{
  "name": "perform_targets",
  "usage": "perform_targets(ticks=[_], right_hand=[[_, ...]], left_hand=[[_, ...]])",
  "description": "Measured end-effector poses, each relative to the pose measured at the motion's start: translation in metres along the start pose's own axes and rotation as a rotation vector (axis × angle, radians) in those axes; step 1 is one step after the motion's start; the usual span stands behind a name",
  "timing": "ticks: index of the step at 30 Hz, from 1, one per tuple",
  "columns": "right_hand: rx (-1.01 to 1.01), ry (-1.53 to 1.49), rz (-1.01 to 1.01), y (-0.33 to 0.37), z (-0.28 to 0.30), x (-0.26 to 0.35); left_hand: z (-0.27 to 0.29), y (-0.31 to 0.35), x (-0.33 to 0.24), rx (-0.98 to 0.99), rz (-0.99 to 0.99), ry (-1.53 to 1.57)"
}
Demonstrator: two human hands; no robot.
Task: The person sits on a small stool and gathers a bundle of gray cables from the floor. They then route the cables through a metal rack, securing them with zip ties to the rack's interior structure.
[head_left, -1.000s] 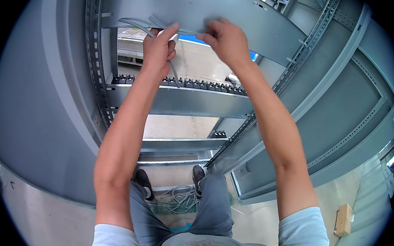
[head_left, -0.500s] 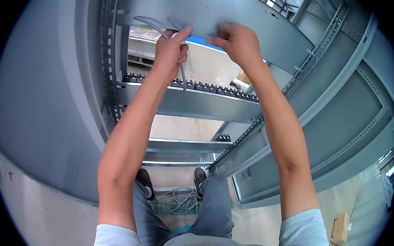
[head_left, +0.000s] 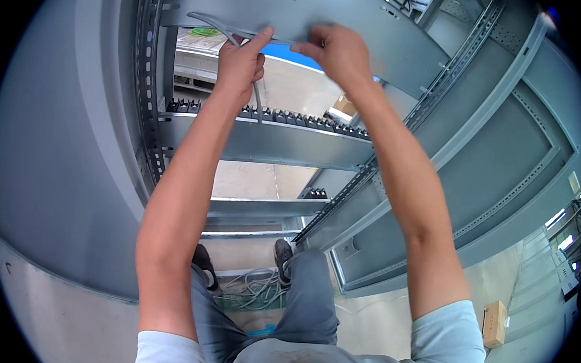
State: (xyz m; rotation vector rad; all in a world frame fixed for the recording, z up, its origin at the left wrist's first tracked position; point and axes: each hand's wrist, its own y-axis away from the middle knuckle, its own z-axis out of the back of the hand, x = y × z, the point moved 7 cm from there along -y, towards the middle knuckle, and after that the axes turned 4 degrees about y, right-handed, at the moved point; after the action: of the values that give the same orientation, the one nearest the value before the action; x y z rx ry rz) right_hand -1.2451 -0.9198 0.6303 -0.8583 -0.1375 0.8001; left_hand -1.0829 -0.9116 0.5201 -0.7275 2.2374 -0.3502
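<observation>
Both my arms reach up to the upper grey metal panel (head_left: 275, 4) of an open cabinet frame. My left hand (head_left: 240, 65) is closed around a grey cable (head_left: 212, 22), its thumb pointing up. One length of that cable loops out to the left, and another hangs below the hand toward the middle rail. A thin grey strand runs across to my right hand (head_left: 341, 55), whose fingers are pinched at its far end, just in front of the panel's lower edge. Those right fingertips are slightly blurred, and the strand's tip is hidden by them.
A middle crossbar (head_left: 259, 142) carries a row of black terminal-like parts (head_left: 294, 118). A lower crossbar (head_left: 255, 209) spans below. Slotted uprights (head_left: 147, 59) flank the opening. A heap of grey cable (head_left: 254, 291) lies between my feet. A cardboard box (head_left: 494, 324) stands at right.
The whole view has shifted slightly, with cabinet and hands sitting a little higher and further left. Both hands keep much the same hold at the panel's lower edge.
</observation>
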Motion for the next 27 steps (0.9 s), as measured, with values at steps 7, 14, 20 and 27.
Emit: perform_targets(ticks=[7,14,20,27], right_hand=[[0.159,-0.065,0.055,-0.017,0.010,0.015],[0.172,-0.359,-0.002,-0.019,-0.008,-0.004],[0.090,-0.159,0.111,-0.015,0.000,0.011],[0.055,-0.356,-0.021,-0.009,-0.006,-0.005]], left_hand=[[-0.002,0.003,-0.006,0.061,0.039,0.013],[-0.004,0.006,-0.005,0.071,0.047,0.001],[-0.004,0.005,-0.008,0.065,-0.028,-0.036],[-0.008,0.008,-0.003,0.063,-0.016,0.003]])
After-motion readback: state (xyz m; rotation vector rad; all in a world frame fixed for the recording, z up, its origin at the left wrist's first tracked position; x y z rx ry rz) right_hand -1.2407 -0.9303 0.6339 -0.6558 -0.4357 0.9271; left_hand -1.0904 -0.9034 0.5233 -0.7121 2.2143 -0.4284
